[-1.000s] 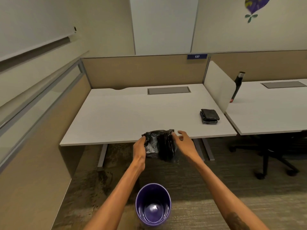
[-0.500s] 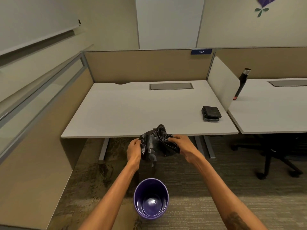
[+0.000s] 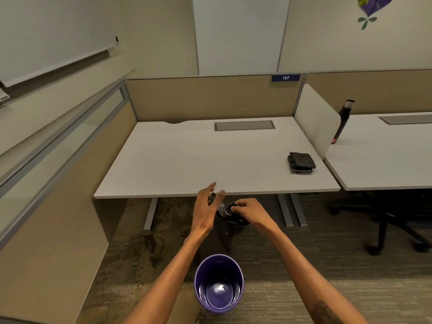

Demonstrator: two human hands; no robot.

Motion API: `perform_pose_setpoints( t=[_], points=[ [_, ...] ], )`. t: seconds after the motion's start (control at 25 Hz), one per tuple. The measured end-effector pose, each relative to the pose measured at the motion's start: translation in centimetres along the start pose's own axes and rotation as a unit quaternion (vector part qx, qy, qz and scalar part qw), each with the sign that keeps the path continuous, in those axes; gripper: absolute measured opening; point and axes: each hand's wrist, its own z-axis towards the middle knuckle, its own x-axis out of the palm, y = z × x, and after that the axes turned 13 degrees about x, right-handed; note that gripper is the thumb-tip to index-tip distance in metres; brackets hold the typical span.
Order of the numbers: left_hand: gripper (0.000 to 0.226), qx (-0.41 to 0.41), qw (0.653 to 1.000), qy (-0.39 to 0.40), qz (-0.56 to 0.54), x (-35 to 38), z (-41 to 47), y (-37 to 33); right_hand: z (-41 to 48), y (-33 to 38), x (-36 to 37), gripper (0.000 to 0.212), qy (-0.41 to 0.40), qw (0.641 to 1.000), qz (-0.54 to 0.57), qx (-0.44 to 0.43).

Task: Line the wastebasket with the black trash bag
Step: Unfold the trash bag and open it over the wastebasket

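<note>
A purple wastebasket (image 3: 219, 283) stands upright on the carpet between my forearms, with nothing inside. Above it, just below the desk's front edge, hangs a crumpled black trash bag (image 3: 230, 216). My right hand (image 3: 250, 210) pinches the top of the bag with closed fingers. My left hand (image 3: 207, 208) is beside the bag on its left, fingers spread and apart, its palm turned toward the bag. Part of the bag is hidden behind my left hand.
A white desk (image 3: 210, 160) lies ahead, with a stack of folded black bags (image 3: 301, 162) near its right side. A dark bottle (image 3: 342, 121) stands on the neighbouring desk. An office chair base (image 3: 397, 225) sits at right. A tan partition (image 3: 58, 230) runs along the left.
My left hand has let go of the bag and opened, lifting slightly. The bag now hangs from my right hand alone, bunched tighter and lower in view.
</note>
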Motion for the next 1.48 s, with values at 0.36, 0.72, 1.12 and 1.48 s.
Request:
perform_pose_setpoints(
  t=[0.36,0.72,1.12,1.48],
  points=[
    [0.042,-0.032,0.985,0.128,0.108,-0.8,-2.2,2.6,1.3,-1.7,2.0,0.014,-0.073,0.945,0.277,0.156],
    [0.017,-0.086,0.977,0.134,0.145,-0.9,-2.1,2.9,1.4,-1.5,4.1,0.032,-0.07,0.926,0.34,0.148],
    [0.025,-0.37,0.875,-0.217,-0.226,-3.4,-0.8,5.1,1.2,-5.2,0.4,0.051,0.116,0.93,0.332,0.107],
    [0.02,-0.285,0.932,-0.191,-0.116,-5.0,-0.9,7.5,1.1,-8.8,-3.1,0.03,0.143,0.883,0.441,0.068]
  ],
)
